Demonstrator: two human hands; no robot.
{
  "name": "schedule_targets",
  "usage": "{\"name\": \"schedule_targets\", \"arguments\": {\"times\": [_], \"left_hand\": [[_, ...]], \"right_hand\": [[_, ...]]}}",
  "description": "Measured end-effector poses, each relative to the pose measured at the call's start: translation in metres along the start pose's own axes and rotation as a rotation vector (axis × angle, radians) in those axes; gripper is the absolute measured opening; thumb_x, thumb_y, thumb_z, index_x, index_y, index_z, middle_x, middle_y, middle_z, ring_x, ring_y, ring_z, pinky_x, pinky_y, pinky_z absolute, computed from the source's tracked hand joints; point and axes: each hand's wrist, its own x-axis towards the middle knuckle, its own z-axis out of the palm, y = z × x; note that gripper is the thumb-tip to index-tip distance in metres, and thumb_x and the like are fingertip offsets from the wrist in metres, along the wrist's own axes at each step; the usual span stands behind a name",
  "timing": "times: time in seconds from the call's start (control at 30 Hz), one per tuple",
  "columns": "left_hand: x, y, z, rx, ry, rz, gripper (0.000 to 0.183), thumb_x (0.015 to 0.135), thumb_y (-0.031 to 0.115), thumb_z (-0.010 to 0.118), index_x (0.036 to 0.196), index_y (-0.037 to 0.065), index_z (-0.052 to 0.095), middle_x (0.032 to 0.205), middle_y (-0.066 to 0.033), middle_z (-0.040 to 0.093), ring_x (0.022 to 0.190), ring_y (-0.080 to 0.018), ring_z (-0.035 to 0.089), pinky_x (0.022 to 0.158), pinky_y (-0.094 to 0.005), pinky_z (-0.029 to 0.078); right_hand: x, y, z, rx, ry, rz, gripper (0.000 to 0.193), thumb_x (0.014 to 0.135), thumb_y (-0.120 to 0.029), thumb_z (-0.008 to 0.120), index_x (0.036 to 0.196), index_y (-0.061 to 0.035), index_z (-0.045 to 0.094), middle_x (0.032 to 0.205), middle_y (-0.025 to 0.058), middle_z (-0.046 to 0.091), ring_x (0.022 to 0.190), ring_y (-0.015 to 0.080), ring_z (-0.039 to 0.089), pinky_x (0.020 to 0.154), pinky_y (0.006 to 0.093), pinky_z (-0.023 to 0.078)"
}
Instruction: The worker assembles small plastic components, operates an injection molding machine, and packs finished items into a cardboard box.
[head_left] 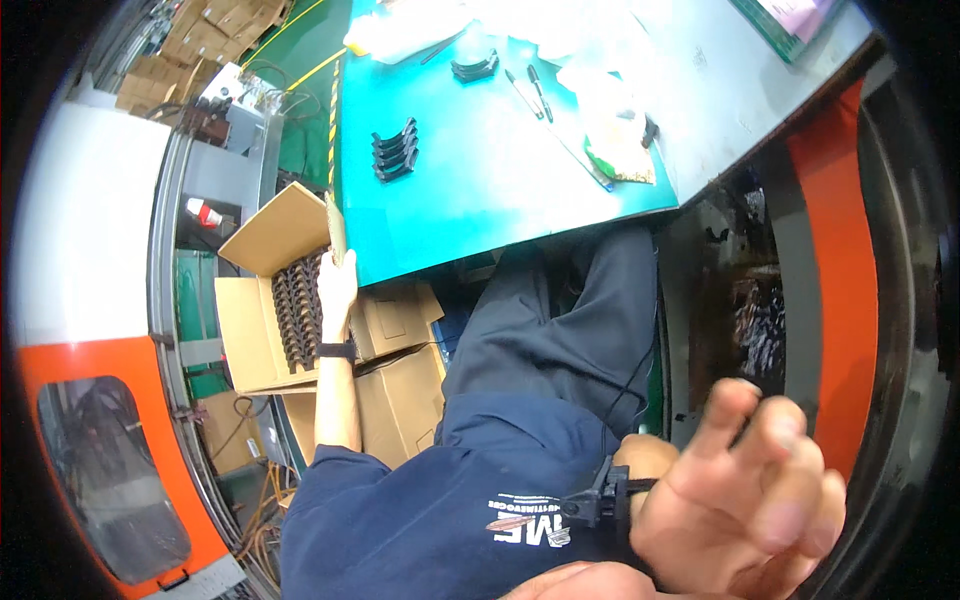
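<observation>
Left hand (338, 287) pinched the flap (336, 228) of the carton (243, 325), likely clearing access to black parts (294, 312); right hand (745, 490) was raised, loosely curled, empty.

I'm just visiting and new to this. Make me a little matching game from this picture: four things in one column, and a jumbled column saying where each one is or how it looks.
Things:
1. Left hand
2. Right hand
3. Pens
4. Box

Places and states:
A. Lying on the teal table
B. Brown and open, with rows of dark parts inside
C. At the edge of the box
D. Raised close to the camera, nothing seen in it

Right pairs: 1-C, 2-D, 3-A, 4-B
</observation>
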Motion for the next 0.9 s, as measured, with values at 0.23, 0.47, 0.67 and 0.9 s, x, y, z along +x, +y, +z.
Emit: {"name": "schedule_targets", "arguments": {"times": [0.23,0.47,0.67,0.9], "left_hand": [[-0.002,0.002,-0.001,-0.059,-0.037,-0.036,0.046,0.091,0.034,0.06,0.122,0.0,0.057,0.113,-0.0244,0.064,0.106,-0.0373,0.062,0.091,-0.0425,0.047],[-0.008,0.027,-0.012,-0.052,0.018,-0.09,0.044,0.09,0.032,0.061,0.12,0.0,0.057,0.112,-0.0247,0.065,0.107,-0.0373,0.062,0.092,-0.0443,0.047],[-0.013,0.03,-0.012,-0.016,0.005,-0.088,0.044,0.09,0.032,0.059,0.116,-0.003,0.056,0.109,-0.0272,0.065,0.104,-0.0399,0.062,0.089,-0.0451,0.047],[-0.006,0.016,-0.007,-0.042,0.002,-0.026,0.048,0.09,0.036,0.059,0.118,-0.003,0.056,0.111,-0.0272,0.064,0.107,-0.04,0.061,0.091,-0.0443,0.046]], "right_hand": [[0.02,0.001,-0.029,0.024,-0.347,-0.267,0.02,0.097,-0.033,0.051,0.098,-0.0131,0.056,0.087,0.003,0.06,0.104,0.0252,0.049,0.098,0.0462,0.03],[0.025,-0.014,-0.037,0.06,-0.23,-0.397,0.021,0.094,-0.027,0.054,0.103,-0.0075,0.058,0.083,0.0077,0.059,0.082,0.0215,0.045,0.076,0.0361,0.034],[0.032,-0.013,-0.029,0.015,-0.264,-0.389,0.027,0.096,-0.031,0.055,0.102,-0.0046,0.056,0.084,0.0108,0.062,0.086,0.0239,0.051,0.077,0.0355,0.04],[0.054,-0.005,-0.01,0.027,-0.52,-0.061,0.027,0.103,-0.031,0.034,0.1,-0.0071,0.046,0.082,0.0169,0.066,0.084,0.0323,0.059,0.083,0.043,0.047]]}}
